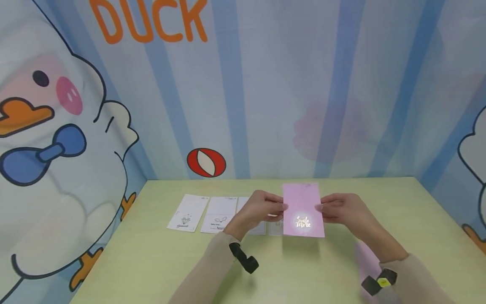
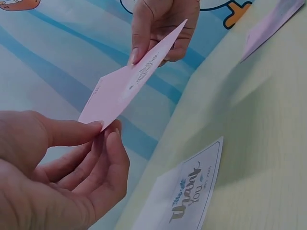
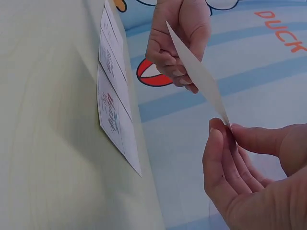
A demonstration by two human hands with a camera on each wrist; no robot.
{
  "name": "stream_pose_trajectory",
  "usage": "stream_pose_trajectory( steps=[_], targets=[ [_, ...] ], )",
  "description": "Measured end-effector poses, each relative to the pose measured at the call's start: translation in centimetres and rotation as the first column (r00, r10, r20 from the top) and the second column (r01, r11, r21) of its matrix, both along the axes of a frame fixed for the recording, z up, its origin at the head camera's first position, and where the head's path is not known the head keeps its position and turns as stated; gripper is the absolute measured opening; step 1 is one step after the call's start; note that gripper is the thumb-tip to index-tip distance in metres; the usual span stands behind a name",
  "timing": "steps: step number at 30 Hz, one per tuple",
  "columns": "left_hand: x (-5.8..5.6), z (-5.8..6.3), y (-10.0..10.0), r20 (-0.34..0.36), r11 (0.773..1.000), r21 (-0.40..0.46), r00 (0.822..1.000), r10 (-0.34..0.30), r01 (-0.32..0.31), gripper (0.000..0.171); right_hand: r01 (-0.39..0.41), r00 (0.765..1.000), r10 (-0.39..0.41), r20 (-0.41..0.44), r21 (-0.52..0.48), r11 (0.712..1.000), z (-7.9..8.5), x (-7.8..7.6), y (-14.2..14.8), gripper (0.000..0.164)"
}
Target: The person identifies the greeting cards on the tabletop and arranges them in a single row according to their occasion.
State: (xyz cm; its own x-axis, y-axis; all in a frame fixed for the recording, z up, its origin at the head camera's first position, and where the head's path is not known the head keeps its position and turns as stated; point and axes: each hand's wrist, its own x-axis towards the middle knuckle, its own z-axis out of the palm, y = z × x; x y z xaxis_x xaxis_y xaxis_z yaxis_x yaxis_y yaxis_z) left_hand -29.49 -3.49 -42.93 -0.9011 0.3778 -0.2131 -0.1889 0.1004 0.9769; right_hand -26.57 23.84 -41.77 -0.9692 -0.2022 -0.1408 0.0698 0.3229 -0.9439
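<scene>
A pink card (image 1: 302, 202) with shiny "Smile More" lettering is held up above the table, its printed face toward me. My left hand (image 1: 262, 207) pinches its left edge between thumb and fingers, and my right hand (image 1: 344, 210) pinches the right edge. In the left wrist view the pink card (image 2: 132, 86) is tilted, with both thumbs on its front. The right wrist view shows its pale back (image 3: 199, 72). Behind and left of it lie white cards in a row on the table; the nearest, a "Thank you" card (image 2: 192, 187), is partly covered in the head view.
A white card with a diamond drawing (image 1: 187, 213) lies at the row's left end, beside another white card (image 1: 219, 214). More pink card stock (image 1: 367, 257) lies near the right forearm, partly hidden. A duck-printed cloth (image 1: 265, 84) backs the yellowish table (image 1: 152, 261).
</scene>
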Motion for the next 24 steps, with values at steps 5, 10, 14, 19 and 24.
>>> stream_pose_trajectory(
  steps=[5, 10, 14, 19, 24],
  targets=[
    [-1.1, -0.8, 2.0, 0.025, 0.997, 0.024, 0.997, 0.079, -0.079, 0.021, 0.049, 0.999, -0.049, -0.019, 0.019, 0.999, -0.3, -0.6, 0.8, 0.053],
    [-1.8, -1.2, 3.7, 0.029, 0.993, 0.008, 0.993, 0.114, -0.114, 0.019, 0.113, 0.994, -0.114, 0.007, 0.088, 0.99, -0.9, -1.5, 1.6, 0.054],
    [-2.1, -1.7, 5.1, 0.028, 0.985, -0.03, 0.985, 0.173, -0.172, 0.016, 0.144, 0.989, -0.148, 0.021, 0.133, 0.981, -1.6, -2.3, 2.4, 0.055],
    [-2.1, -1.9, 6.6, -0.014, 0.951, -0.164, 0.965, 0.264, -0.262, 0.012, 0.145, 0.987, -0.155, 0.05, 0.165, 0.976, -2.1, -3.0, 3.0, 0.052],
    [-2.4, -2.1, 7.8, -0.069, 0.914, -0.262, 0.951, 0.301, -0.308, 0.014, 0.146, 0.985, -0.161, 0.062, 0.197, 0.969, -2.6, -3.7, 3.2, 0.043]
  ],
)
